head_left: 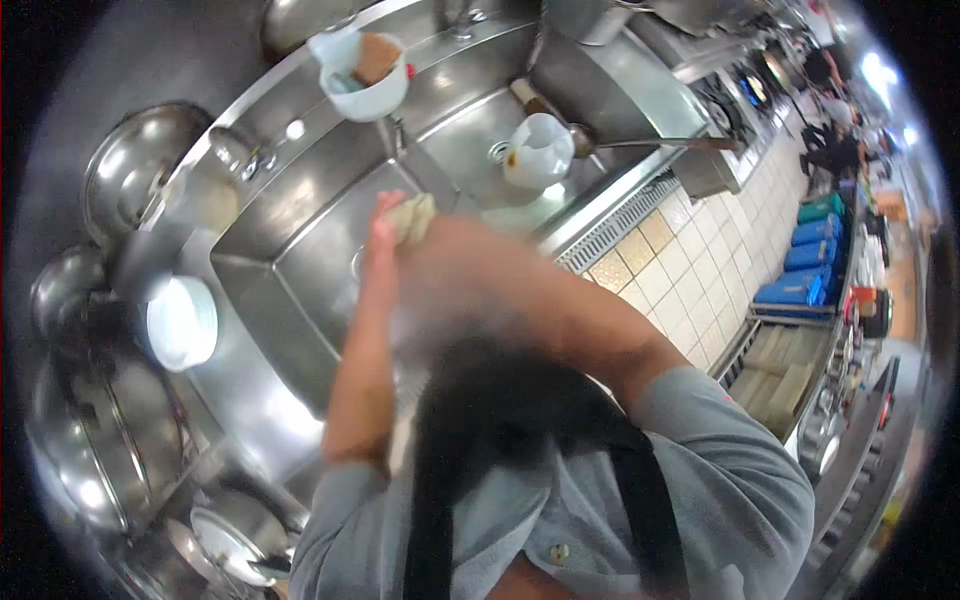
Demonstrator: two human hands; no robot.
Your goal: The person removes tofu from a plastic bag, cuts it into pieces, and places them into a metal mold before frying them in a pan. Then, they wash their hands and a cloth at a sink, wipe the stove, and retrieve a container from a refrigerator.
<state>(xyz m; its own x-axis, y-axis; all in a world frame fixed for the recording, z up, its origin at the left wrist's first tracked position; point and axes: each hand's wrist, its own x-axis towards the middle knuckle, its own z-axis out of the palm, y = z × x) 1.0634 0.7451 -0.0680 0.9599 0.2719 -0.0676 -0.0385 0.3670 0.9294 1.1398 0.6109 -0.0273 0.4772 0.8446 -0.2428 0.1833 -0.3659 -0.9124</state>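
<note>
Evidently, left hand [381,232] clasps pale cloth [412,216] in its fingers against right hand [445,243], mid-frame above sink [312,262], presumably so drips drain there; right fingers blurred, grip cannot be told.

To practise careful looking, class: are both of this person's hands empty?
No, a crumpled pale cloth is held between the left hand and the right hand over the sink.
</note>
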